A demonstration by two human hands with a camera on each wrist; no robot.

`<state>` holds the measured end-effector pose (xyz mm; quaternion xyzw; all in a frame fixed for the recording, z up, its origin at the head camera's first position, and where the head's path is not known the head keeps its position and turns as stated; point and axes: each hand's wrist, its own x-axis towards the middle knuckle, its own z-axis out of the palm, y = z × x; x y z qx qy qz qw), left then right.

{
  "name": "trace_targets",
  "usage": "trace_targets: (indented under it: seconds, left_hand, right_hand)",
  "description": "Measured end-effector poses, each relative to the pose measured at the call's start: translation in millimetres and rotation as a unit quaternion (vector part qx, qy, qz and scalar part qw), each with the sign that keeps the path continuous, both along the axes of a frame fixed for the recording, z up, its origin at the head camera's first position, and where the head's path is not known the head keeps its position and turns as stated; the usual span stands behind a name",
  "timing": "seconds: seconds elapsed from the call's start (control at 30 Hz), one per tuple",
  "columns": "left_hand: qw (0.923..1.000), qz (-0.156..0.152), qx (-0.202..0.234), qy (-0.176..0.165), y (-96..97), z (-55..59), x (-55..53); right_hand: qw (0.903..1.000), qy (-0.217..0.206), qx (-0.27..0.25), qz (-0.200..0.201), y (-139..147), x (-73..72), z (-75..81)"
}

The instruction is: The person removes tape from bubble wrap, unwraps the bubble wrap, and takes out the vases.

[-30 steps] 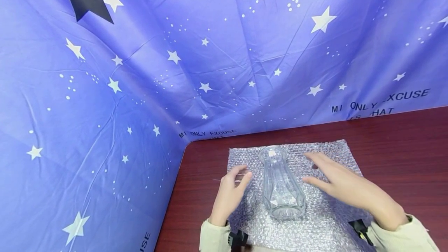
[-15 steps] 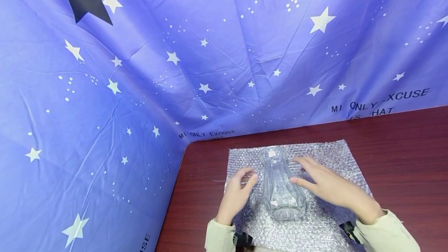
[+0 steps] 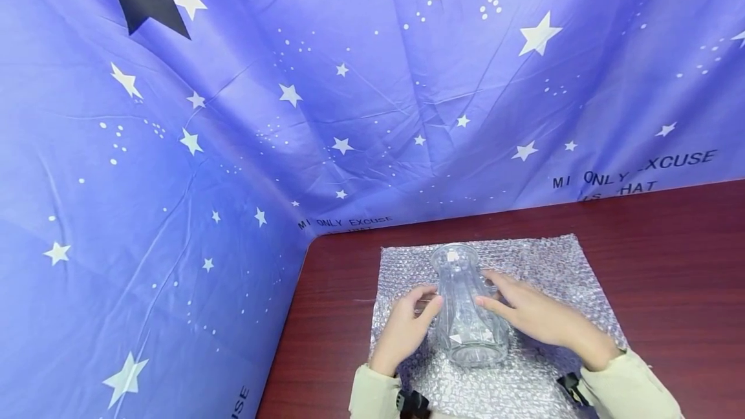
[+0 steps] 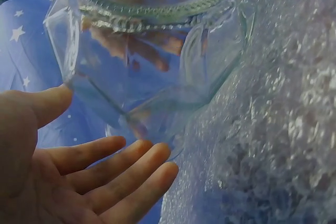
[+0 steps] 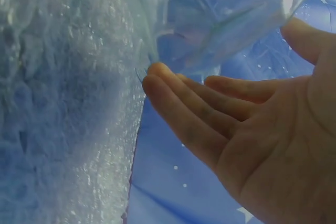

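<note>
Flanking the glass vase [image 3: 462, 319] with our left hand [image 3: 405, 328] and right hand [image 3: 541, 314] | it lies between them on bubble wrap [image 3: 541, 256], long axis pointing away from us | thumbs spread from fingers, pinching nothing; contact unclear

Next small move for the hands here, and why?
Probably curl the left hand and right hand inward round the vase: it lies on its side on the bubble wrap, one hand at either side, neither wrapped round it yet.

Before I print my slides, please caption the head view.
Left hand and right hand flank a clear glass vase resting on bubble wrap.
</note>
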<state>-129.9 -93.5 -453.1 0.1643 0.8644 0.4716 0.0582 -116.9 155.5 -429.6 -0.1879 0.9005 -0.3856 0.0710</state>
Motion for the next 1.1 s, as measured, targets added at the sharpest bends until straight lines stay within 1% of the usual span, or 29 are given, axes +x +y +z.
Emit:
trace_targets:
  seconds: [0.2,0.33,0.43,0.53,0.73,0.83,1.03,1.1]
  left_hand:
    - [0.9999,0.001,-0.016,-0.006,4.1,1.3,1.1]
    - [0.9998,0.007,-0.020,-0.007,3.2,-1.4,2.4]
    - [0.9997,0.012,-0.021,-0.006,4.3,-4.9,2.8]
    - [0.9996,0.011,-0.025,-0.010,7.9,-5.9,2.4]
    - [0.9987,0.019,-0.036,-0.030,12.6,-8.5,3.7]
    - [0.9986,0.021,-0.034,-0.035,13.5,-9.7,4.0]
    - [0.9974,0.018,-0.035,-0.061,13.2,-9.7,3.5]
    - [0.9971,0.017,-0.037,-0.064,13.4,-8.9,3.8]
  right_hand:
    - [0.9999,-0.001,-0.014,0.002,-3,-1.6,-5.2]
    - [0.9998,-0.003,-0.019,0.002,-8,-3.8,-9.0]
    - [0.9996,-0.018,-0.024,0.001,-10,-3.7,-8.6]
    - [0.9988,-0.039,-0.028,-0.003,-8,-2.7,-6.8]
    - [0.9972,-0.064,-0.038,0.004,-6,-1.5,-12.3]
    - [0.9959,-0.077,-0.046,0.008,-7,-1.9,-13.8]
    - [0.9955,-0.079,-0.051,0.005,-7,-3.0,-14.7]
    - [0.9958,-0.077,-0.050,0.006,-6,-2.9,-15.7]
